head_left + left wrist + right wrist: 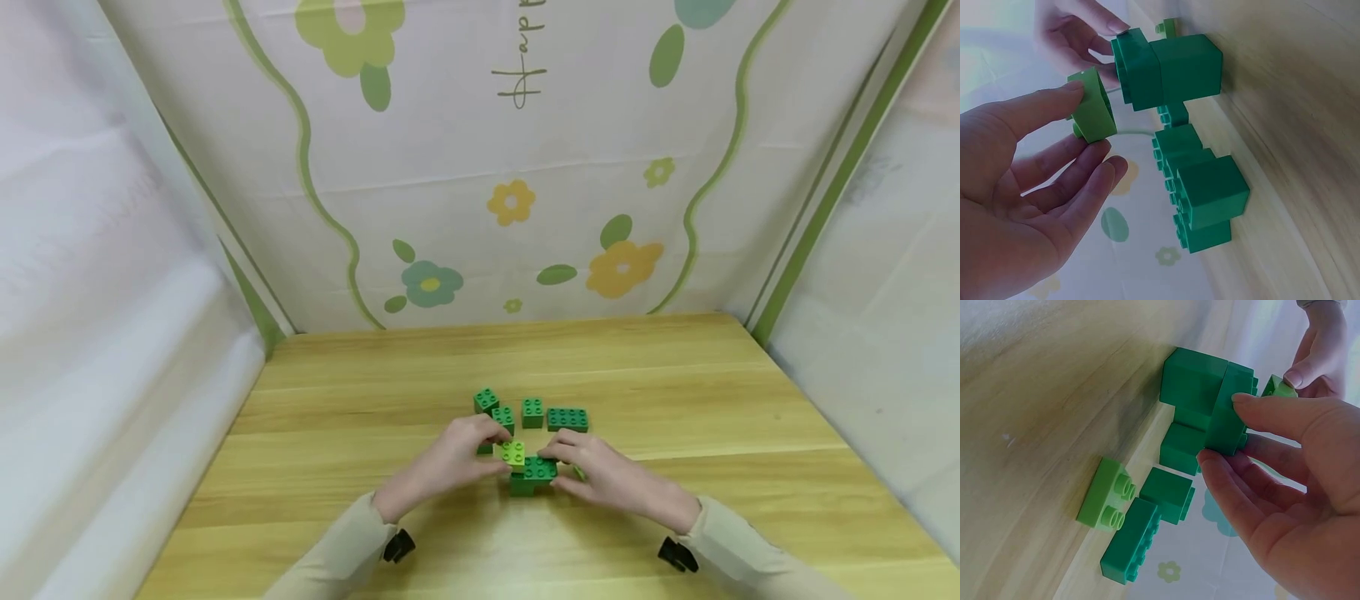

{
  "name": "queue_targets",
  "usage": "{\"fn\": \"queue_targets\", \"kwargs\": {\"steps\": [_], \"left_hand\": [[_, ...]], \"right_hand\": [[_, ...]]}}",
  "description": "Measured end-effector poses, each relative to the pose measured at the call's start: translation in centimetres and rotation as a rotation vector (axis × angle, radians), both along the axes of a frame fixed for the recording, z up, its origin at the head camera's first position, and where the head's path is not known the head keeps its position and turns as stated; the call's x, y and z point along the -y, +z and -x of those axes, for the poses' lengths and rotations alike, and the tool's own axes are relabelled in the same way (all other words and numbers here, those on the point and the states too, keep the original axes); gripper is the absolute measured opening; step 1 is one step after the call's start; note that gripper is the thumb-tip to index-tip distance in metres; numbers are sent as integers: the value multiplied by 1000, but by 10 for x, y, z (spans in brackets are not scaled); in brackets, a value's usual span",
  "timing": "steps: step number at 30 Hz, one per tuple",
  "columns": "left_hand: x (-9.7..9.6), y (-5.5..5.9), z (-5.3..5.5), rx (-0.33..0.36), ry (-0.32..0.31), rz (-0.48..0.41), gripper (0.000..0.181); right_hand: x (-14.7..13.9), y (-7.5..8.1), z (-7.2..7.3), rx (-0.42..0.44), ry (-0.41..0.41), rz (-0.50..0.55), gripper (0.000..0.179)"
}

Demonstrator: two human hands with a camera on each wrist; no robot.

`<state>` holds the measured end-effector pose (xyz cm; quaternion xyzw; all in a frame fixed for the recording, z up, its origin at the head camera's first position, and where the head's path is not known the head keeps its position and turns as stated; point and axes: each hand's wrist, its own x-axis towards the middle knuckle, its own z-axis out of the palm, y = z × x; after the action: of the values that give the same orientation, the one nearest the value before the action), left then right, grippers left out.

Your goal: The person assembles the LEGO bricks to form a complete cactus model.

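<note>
My left hand pinches a light green toy building brick between thumb and fingers. In the left wrist view a small gap separates it from the studded face of a dark green brick. That dark green brick sits on another dark green brick standing on the table and overhangs it on the right. My right hand grips the overhanging end with thumb and fingertips. A second light green brick lies on the table by the right hand, mostly covered by it in the head view.
Beyond the hands stand several loose dark green bricks, among them square ones and a longer one. Another dark green brick is partly hidden by the left hand. A flowered cloth hangs behind the wooden table.
</note>
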<state>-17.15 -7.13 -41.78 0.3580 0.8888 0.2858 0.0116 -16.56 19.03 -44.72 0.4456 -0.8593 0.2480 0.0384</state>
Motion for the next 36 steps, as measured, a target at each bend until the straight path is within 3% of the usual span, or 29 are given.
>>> {"fn": "queue_targets", "kwargs": {"steps": [7,14,36], "left_hand": [[-4,-6,-1,9,10,19,31],[-4,-11,-2,12,-2,-16,31],[-4,-12,-5,1,-1,-40,29]], "right_hand": [[0,-1,-1,-4,2,1,36],[3,3,-3,24,-21,-26,35],[5,2,-4,29,-34,-35,34]]}}
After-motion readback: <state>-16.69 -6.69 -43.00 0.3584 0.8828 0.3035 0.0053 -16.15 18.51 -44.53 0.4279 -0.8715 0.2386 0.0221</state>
